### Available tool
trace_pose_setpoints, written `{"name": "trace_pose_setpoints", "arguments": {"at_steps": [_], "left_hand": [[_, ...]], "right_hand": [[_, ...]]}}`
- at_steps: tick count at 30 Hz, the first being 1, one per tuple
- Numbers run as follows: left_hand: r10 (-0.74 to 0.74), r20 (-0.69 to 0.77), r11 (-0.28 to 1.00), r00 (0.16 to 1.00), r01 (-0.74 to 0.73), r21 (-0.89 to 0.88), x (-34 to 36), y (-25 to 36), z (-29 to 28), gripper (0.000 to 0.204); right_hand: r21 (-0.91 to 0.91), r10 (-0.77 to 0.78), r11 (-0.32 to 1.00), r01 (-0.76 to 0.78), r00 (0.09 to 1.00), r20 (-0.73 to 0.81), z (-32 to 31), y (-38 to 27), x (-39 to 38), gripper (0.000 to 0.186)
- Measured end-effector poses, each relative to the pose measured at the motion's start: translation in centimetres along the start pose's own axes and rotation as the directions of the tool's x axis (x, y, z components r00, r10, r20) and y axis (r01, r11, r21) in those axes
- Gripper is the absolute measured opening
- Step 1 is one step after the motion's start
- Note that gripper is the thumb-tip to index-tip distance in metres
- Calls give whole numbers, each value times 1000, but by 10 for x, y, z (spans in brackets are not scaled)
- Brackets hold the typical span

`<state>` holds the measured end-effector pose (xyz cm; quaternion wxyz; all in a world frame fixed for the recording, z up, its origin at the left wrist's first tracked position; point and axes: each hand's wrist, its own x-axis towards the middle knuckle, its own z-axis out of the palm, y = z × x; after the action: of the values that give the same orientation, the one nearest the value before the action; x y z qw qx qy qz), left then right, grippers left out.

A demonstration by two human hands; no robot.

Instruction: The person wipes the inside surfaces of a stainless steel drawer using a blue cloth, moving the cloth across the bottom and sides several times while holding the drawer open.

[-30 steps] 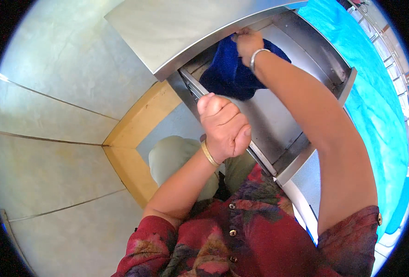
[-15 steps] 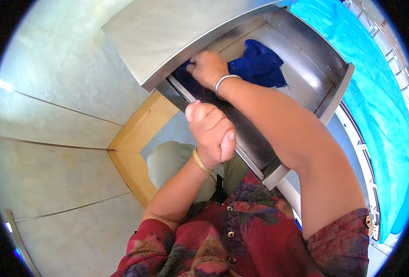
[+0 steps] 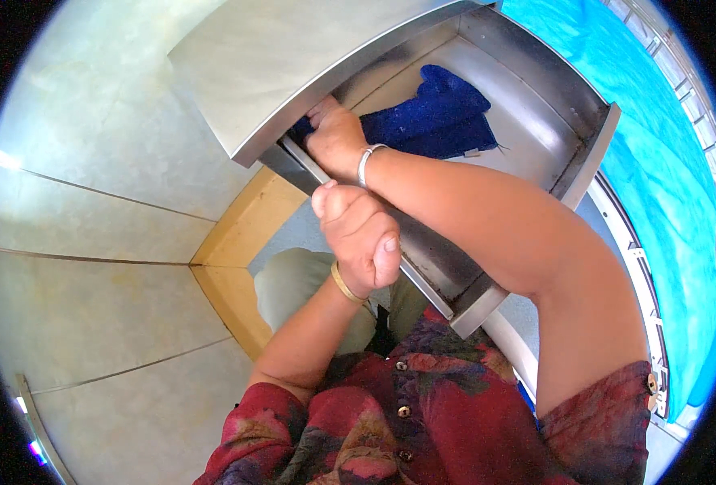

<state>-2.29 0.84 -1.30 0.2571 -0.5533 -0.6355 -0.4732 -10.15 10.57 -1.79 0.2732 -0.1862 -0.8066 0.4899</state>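
A steel drawer (image 3: pixel 536 93) stands pulled out of a metal cabinet. My left hand (image 3: pixel 356 234) is closed round the drawer's near left side rail, thumb bent over it. Inside the drawer, my right hand (image 3: pixel 335 139) reaches to the back left corner, fingers curled on a dark blue cloth (image 3: pixel 427 117); its fingertips are partly hidden under the cabinet's front edge and against the cloth. The rest of the cloth lies crumpled across the drawer floor, to the right of that hand.
The cabinet top (image 3: pixel 261 56) juts over the drawer's back. Pale marbled panels (image 3: pixel 91 202) with a tan skirting (image 3: pixel 245 202) are at the left. A bright turquoise sheet (image 3: pixel 657 202) covers a surface at the right, with metal rails beyond. My bent legs (image 3: pixel 293 299) are below the drawer.
My right hand has moved leftward from the back middle of the drawer into its left corner with part of the cloth. The drawer and my left hand appear shifted slightly leftward in view.
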Motion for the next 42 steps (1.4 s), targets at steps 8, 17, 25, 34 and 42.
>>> {"name": "trace_pose_setpoints", "arguments": {"at_steps": [8,17,25,34,42], "left_hand": [[11,28,1000,1000,-10,-5,1,-2,-1,19],[3,35,999,999,-4,32,0,-2,-4,27],[-1,53,1000,999,0,28,-2,-3,-1,22],[-12,62,999,998,10,41,2,-5,-1,23],[-16,75,999,997,12,42,-3,-5,-7,22]], "right_hand": [[-135,120,983,-123,992,-24,-3,6,4,29],[-453,136,886,-97,989,55,-34,20,26,29],[-392,-28,916,89,987,157,-11,15,23,25],[-520,44,854,19,993,108,-42,21,38,23],[-480,31,876,55,985,168,-7,15,23,24]]}}
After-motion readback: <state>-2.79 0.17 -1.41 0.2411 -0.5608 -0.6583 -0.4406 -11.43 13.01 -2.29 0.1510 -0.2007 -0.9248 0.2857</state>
